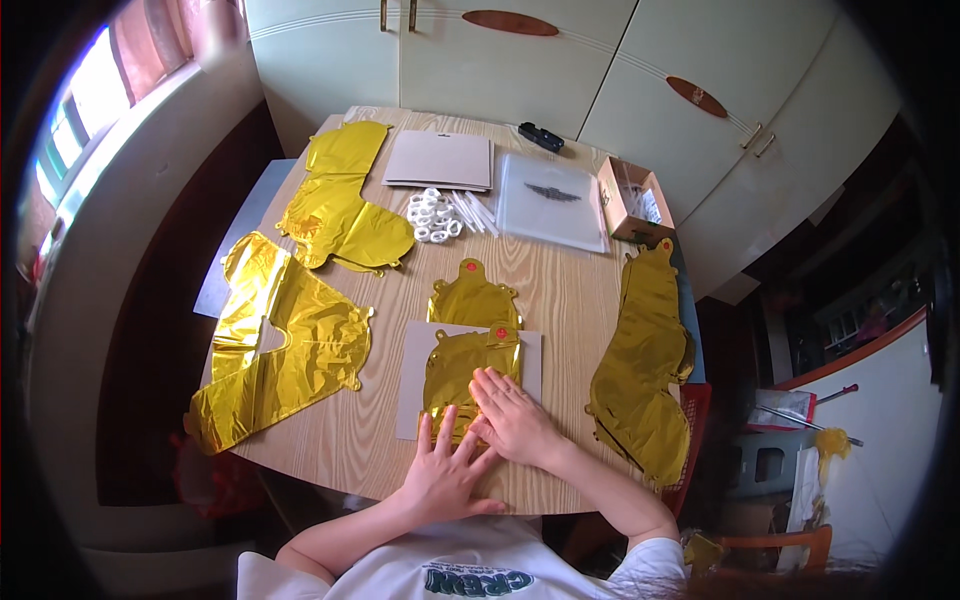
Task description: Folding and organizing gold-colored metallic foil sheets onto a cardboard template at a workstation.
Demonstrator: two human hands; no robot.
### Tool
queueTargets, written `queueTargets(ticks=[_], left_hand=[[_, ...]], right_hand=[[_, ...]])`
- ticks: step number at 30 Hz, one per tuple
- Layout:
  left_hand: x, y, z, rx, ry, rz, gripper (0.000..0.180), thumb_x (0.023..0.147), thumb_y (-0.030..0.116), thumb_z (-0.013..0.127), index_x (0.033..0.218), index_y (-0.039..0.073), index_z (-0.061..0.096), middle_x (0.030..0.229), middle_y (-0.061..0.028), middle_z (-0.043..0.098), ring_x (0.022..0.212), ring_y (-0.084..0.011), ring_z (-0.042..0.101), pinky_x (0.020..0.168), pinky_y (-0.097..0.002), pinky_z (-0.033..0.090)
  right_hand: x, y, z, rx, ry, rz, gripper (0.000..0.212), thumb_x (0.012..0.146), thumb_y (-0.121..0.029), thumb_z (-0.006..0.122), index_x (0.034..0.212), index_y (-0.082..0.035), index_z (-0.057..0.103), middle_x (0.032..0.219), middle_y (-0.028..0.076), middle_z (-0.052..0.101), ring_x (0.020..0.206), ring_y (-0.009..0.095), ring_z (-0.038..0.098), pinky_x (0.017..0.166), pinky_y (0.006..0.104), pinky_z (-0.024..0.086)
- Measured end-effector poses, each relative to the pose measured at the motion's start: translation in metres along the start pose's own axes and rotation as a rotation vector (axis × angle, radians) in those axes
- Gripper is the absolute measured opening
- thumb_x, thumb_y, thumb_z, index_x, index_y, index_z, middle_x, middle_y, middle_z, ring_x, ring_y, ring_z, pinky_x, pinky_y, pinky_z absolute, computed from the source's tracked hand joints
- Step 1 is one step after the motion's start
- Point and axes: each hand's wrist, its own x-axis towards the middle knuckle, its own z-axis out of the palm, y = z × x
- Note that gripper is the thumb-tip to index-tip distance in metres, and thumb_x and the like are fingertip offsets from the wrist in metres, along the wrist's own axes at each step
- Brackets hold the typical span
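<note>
Left hand (447, 470) and right hand (512, 415) flat, fingers spread, half hiding gold foil balloon (465, 375)

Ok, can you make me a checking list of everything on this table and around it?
Surface: wooden table, light grain, crowded.
Job's things: folded gold foil balloon on a grey card sheet; another gold foil balloon just behind it.
Clutter: gold foil piles at left, back left and right; white rings; white sticks; clear packet; small cardboard box; card stack.
Grippers: left hand and right hand flat, pressing the folded balloon.
Cables: nothing seen.
Surroundings: cream cabinets; window.
</note>
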Motion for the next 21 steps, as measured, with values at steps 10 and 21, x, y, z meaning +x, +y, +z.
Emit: queueTargets(ticks=[10,21], left_hand=[[0.002,0.001,0.002,-0.032,0.066,0.0,0.09,0.079,0.081,0.038,0.149,0.024,0.034,0.154,-0.0177,0.029,0.139,-0.0532,0.02,0.107,-0.0721,0.011],[0.001,0.002,0.002,-0.025,0.048,-0.011,0.091,0.079,0.082,0.037,0.149,0.024,0.034,0.155,-0.016,0.027,0.14,-0.0522,0.018,0.107,-0.0724,0.009]], right_hand=[[0.01,0.031,0.001,-0.157,-0.029,0.127,0.077,0.098,-0.053,0.037,0.146,0.007,0.027,0.153,0.025,0.025,0.145,0.036,0.022,0.118,0.045,0.018],[0.031,0.061,0.0,-0.215,0.004,0.33,0.071,0.1,-0.045,0.037,0.147,0.006,0.026,0.155,0.023,0.023,0.146,0.033,0.02,0.12,0.0454,0.012]])
